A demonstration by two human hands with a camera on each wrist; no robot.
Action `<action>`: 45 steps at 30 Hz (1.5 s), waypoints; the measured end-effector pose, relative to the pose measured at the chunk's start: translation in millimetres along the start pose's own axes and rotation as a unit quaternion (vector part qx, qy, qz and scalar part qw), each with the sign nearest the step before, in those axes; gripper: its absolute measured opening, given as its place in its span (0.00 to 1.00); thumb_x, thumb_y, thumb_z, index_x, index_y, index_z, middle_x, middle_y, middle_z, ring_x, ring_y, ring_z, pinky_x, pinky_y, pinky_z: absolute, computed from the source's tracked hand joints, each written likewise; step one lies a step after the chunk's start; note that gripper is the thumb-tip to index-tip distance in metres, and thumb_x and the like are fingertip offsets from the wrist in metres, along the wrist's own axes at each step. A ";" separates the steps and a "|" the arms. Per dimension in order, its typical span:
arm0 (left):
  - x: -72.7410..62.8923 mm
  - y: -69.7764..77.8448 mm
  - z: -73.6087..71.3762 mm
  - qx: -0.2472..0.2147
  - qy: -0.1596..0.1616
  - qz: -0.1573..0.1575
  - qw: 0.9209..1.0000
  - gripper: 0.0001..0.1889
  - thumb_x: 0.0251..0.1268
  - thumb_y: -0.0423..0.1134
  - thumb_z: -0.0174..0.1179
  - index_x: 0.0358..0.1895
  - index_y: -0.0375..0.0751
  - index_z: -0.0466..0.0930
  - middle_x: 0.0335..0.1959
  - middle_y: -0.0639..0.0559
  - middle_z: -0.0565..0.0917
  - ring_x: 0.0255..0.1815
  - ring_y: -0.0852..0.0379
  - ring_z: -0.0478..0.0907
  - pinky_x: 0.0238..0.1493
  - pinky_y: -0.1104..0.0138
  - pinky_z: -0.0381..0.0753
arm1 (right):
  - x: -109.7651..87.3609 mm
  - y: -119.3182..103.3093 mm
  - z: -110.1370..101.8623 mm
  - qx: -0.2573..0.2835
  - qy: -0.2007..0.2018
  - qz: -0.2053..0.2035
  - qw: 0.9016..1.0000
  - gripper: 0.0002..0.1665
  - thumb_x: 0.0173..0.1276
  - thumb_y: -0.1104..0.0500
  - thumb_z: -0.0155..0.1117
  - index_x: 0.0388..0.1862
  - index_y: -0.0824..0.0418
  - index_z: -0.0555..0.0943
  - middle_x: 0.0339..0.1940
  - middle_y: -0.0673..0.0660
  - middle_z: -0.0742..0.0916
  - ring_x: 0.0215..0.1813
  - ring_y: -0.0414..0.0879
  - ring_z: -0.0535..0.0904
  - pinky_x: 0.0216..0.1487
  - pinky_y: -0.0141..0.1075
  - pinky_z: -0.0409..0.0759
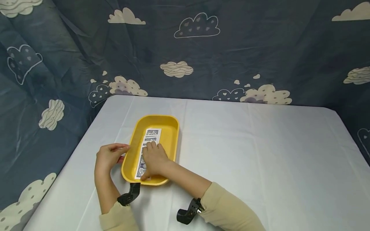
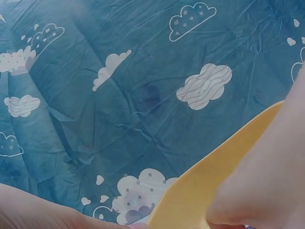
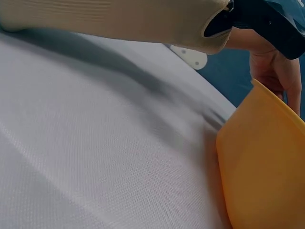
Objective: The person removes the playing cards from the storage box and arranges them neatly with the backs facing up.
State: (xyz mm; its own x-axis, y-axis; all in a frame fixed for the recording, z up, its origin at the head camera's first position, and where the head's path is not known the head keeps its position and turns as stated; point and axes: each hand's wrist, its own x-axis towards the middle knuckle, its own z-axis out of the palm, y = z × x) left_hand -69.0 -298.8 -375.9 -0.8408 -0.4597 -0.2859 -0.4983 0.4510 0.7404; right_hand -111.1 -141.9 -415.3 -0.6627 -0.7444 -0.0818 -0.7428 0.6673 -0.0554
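Note:
A yellow tray [image 1: 172, 134] with rounded corners sits on the white-covered table, left of the middle. Inside it lies a long white strip [image 1: 140, 175] printed with small dark pictures. My left hand [image 1: 107, 157] pinches the tray's left rim, thumb at the edge and other fingers below it. Over the strip my right hand [image 1: 156, 160] rests with fingers spread toward its upper half and the thumb near its lower end, covering part of the print. In the right wrist view the tray's outer wall [image 3: 264, 162] fills the right side, with the left hand [image 3: 276, 71] behind it.
A white cloth [image 1: 245, 160] covers the table. Dark blue fabric with cloud prints [image 1: 196, 51] hangs behind it and at the left. Black wrist cameras [image 1: 189, 211] are worn over both beige sleeves [image 1: 231, 208], close to the tray's near side.

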 end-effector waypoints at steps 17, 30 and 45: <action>32.0 -57.6 -3.4 -0.017 0.003 -0.023 1.000 0.28 0.47 0.60 0.65 0.47 0.44 0.82 0.34 0.48 0.83 0.25 0.56 0.80 0.21 0.72 0.78 | -32.1 45.0 -68.7 0.160 0.130 -0.016 0.978 0.57 0.33 0.34 0.75 0.60 0.63 0.69 0.51 0.55 0.73 0.55 0.48 0.64 0.66 0.39 0.57; 71.2 -96.8 11.2 0.021 0.017 -0.012 1.000 0.28 0.47 0.65 0.61 0.48 0.52 0.81 0.39 0.49 0.82 0.29 0.54 0.79 0.28 0.69 0.81 | -54.5 160.3 -12.8 0.223 0.100 0.063 0.968 0.54 0.34 0.43 0.80 0.59 0.68 0.71 0.49 0.60 0.74 0.50 0.52 0.66 0.56 0.44 0.66; 72.4 -84.4 23.6 0.023 0.020 -0.019 0.999 0.31 0.42 0.70 0.60 0.48 0.56 0.81 0.39 0.50 0.82 0.29 0.53 0.79 0.30 0.67 0.81 | -42.8 162.4 -1.0 0.161 0.009 0.063 0.985 0.51 0.38 0.40 0.77 0.60 0.61 0.72 0.54 0.60 0.74 0.50 0.53 0.68 0.53 0.46 0.69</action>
State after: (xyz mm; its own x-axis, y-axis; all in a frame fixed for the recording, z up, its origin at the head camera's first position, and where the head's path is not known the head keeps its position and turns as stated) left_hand -92.8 -352.1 -473.4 -0.8125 -0.5066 -0.2884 -0.5397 0.4666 0.7007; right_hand -203.4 -1.7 -419.8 -0.7515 -0.6534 -0.0915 -0.5872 0.7256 -0.3587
